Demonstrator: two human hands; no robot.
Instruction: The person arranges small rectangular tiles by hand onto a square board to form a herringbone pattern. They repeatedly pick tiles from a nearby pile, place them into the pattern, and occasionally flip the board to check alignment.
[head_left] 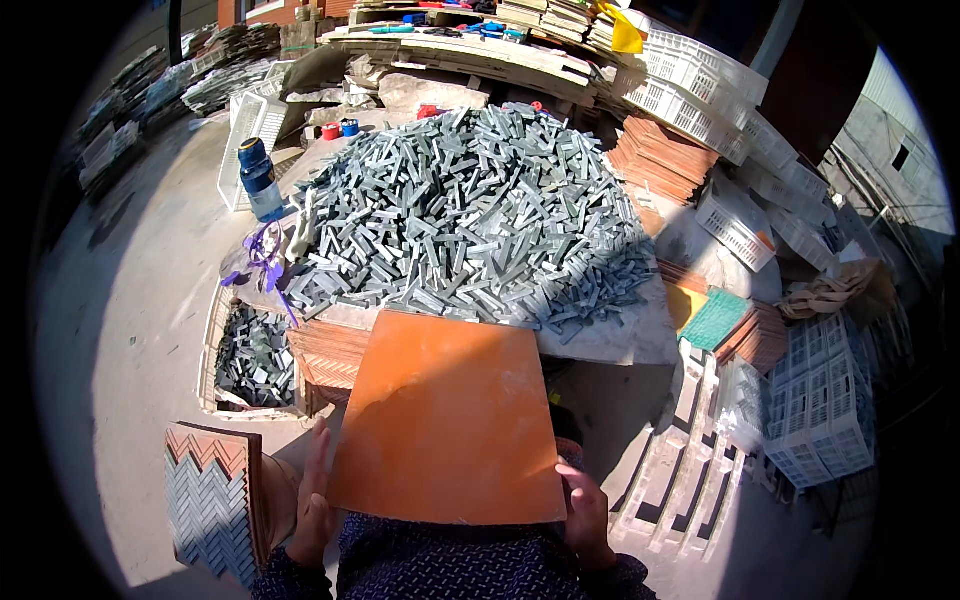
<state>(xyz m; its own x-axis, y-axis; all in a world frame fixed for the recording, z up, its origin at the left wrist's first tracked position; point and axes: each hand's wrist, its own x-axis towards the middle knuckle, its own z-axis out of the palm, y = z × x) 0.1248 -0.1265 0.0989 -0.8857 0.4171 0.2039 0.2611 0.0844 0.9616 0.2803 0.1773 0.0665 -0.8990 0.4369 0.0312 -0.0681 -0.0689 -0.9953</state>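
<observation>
The left hand (316, 512) and right hand (585, 510) held the orange board (450, 420) between them by its opposite sides, in front of the dark shirt (450, 560), before a desk (632, 345) heaped with grey strips (470, 220).

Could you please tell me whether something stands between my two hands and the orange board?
No, nothing visible does. Your left hand is at the left edge of the orange board, and your right hand is at its right edge.
</observation>
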